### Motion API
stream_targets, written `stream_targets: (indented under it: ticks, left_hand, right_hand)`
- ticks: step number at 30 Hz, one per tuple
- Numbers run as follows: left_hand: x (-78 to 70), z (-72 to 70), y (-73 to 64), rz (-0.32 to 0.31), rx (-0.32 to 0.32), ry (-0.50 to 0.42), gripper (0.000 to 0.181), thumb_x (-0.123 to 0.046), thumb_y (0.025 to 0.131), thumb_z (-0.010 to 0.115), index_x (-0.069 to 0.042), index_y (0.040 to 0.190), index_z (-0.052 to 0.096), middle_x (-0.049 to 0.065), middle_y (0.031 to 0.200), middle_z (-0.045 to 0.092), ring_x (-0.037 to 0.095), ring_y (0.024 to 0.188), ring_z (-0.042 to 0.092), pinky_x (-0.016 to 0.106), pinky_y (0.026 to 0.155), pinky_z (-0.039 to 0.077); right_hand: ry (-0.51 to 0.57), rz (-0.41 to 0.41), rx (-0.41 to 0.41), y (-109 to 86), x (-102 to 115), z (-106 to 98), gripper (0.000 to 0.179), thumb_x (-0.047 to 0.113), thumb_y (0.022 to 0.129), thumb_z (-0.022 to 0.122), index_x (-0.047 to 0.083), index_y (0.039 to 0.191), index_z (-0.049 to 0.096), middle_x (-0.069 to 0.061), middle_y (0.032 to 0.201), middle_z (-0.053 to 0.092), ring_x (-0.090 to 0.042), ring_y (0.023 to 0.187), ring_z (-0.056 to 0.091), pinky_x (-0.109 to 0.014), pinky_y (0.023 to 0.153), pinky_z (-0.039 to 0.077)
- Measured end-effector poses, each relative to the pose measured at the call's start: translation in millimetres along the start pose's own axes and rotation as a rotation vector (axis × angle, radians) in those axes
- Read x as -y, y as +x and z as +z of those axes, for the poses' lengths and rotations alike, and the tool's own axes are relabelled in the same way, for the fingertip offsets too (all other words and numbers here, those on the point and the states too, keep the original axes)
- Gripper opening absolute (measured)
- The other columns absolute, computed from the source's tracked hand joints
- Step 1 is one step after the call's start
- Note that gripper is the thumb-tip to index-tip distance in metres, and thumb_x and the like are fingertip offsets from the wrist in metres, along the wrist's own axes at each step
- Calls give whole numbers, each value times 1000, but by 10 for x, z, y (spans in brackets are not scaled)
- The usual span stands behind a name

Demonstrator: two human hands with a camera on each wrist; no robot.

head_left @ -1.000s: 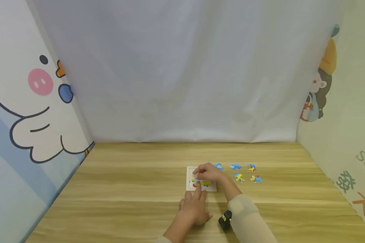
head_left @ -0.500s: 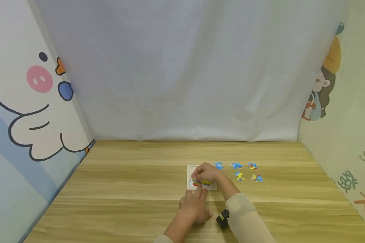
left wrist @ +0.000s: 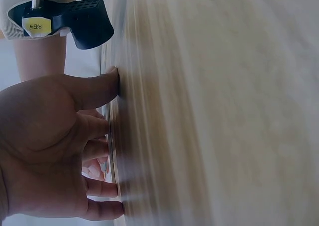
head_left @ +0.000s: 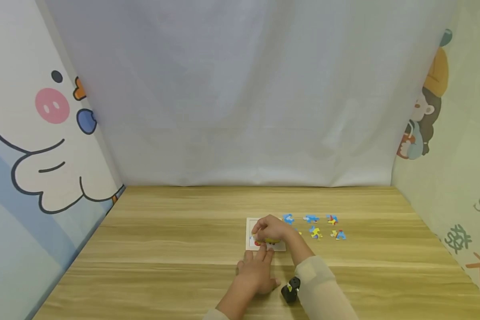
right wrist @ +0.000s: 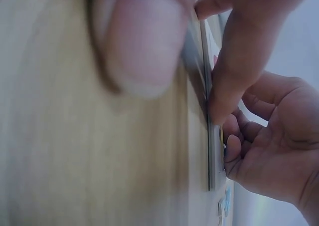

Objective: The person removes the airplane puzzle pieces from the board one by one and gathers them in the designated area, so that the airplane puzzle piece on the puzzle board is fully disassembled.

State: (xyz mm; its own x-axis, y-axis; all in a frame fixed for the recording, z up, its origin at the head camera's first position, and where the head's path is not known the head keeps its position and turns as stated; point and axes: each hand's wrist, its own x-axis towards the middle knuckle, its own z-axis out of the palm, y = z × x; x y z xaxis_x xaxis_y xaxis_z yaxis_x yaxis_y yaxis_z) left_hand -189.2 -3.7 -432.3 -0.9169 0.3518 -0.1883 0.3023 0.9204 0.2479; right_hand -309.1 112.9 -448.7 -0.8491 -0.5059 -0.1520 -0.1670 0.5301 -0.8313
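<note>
A small square puzzle tray (head_left: 248, 231) with a pale rim lies on the wooden table. Red and yellow picture pieces, including a yellow one (head_left: 273, 240), show in its lower part. My right hand (head_left: 275, 227) arches over the tray, thumb and forefinger together at a puzzle piece mostly hidden by the fingers. In the right wrist view, the right hand's curled fingers (right wrist: 233, 143) meet at the tray's surface. My left hand (head_left: 256, 273) lies spread in front, fingertips at the tray's near edge; its thumb (left wrist: 97, 89) touches the table in the left wrist view.
Several loose blue, yellow and red puzzle pieces (head_left: 311, 218) lie right of the tray, one partly behind the right wrist. A black wrist camera (head_left: 291, 290) hangs at the right sleeve. A grey-white curtain (head_left: 240, 111) closes off the table's back edge.
My right fingertips have shifted slightly toward the near left part of the tray, covering more of the picture. The left hand stays in place; the head view has tilted slightly.
</note>
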Motion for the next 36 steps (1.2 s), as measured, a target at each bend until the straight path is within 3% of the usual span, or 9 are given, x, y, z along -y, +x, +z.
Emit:
stream_targets:
  ticks: [15, 23, 31, 36]
  left_hand:
    - [-8, 21, 8, -5, 1, 41, 76, -48, 80, 67, -13, 141, 40, 7, 147, 32, 36, 117, 36, 53, 81, 43]
    - [2, 12, 13, -7, -7, 45, 77, -49, 79, 67, -13, 141, 40, 8, 147, 32, 36, 118, 36, 53, 82, 42]
    - [11, 4, 14, -1, -11, 39, 76, -48, 78, 68, -13, 141, 41, 8, 146, 33, 36, 118, 37, 54, 82, 43]
    - [-2, -12, 9, 5, -11, 34, 76, -48, 78, 69, -13, 140, 43, 9, 146, 34, 36, 117, 37, 55, 82, 43]
  right_hand:
    - [151, -53, -1, 0, -42, 35, 19, -6, 78, 57, -5, 97, 61, -6, 81, 62, -18, 73, 59, -31, 67, 50]
    - [268, 7, -128, -5, -50, 34, 19, -2, 84, 54, -2, 101, 62, -8, 85, 63, -21, 80, 59, -33, 71, 49]
    - [301, 1, -151, -23, -53, 34, 18, 1, 86, 57, -3, 103, 61, -8, 86, 62, -21, 81, 57, -32, 72, 48]
    - [289, 2, -300, -81, -77, 4, 15, 4, 86, 61, -1, 100, 63, -6, 84, 60, -18, 75, 54, -28, 66, 46]
